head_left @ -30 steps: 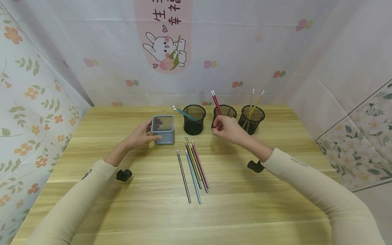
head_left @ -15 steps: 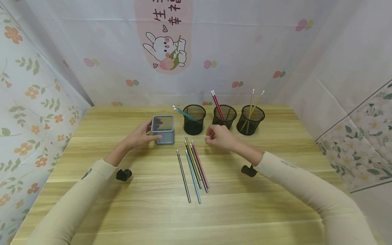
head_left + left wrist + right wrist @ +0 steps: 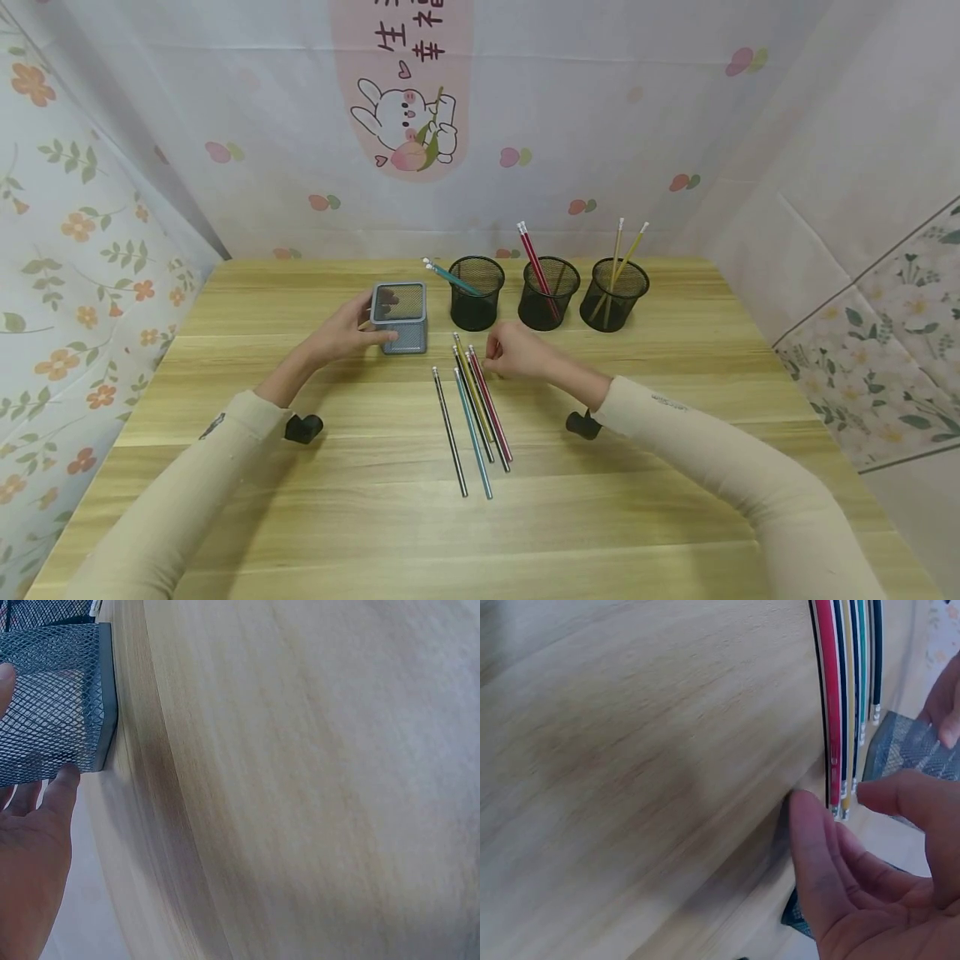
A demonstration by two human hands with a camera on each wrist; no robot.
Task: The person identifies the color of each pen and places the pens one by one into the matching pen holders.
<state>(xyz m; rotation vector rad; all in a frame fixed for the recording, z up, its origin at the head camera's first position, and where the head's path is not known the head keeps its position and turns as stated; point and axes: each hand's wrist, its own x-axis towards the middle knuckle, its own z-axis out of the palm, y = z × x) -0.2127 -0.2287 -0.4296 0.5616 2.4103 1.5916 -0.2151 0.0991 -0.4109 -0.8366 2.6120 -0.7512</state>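
Observation:
My left hand (image 3: 341,335) holds a grey square mesh pen holder (image 3: 409,340), thumb on its front and fingers round its left side. In the left wrist view two fingertips touch the lower edge of the mesh (image 3: 52,697). My right hand (image 3: 520,353) is at the eraser ends of a loose row of pencils on the table, among them a red pencil (image 3: 491,404), a yellow pencil and several dark ones. In the right wrist view its thumb and forefinger stand apart on either side of the eraser ends. A blue pencil (image 3: 479,458) and a black pencil (image 3: 450,433) lie to the left.
Three round black mesh cups stand along the back: the left cup (image 3: 474,315) with teal pencils, the middle cup (image 3: 536,315) with red pencils, the right cup (image 3: 611,317) with yellow pencils. A patterned curtain (image 3: 585,108) hangs behind the wooden table (image 3: 480,542).
My right hand has moved from the middle cup down and left to the pencils on the table. The left hand and the grey pen holder have stayed in place.

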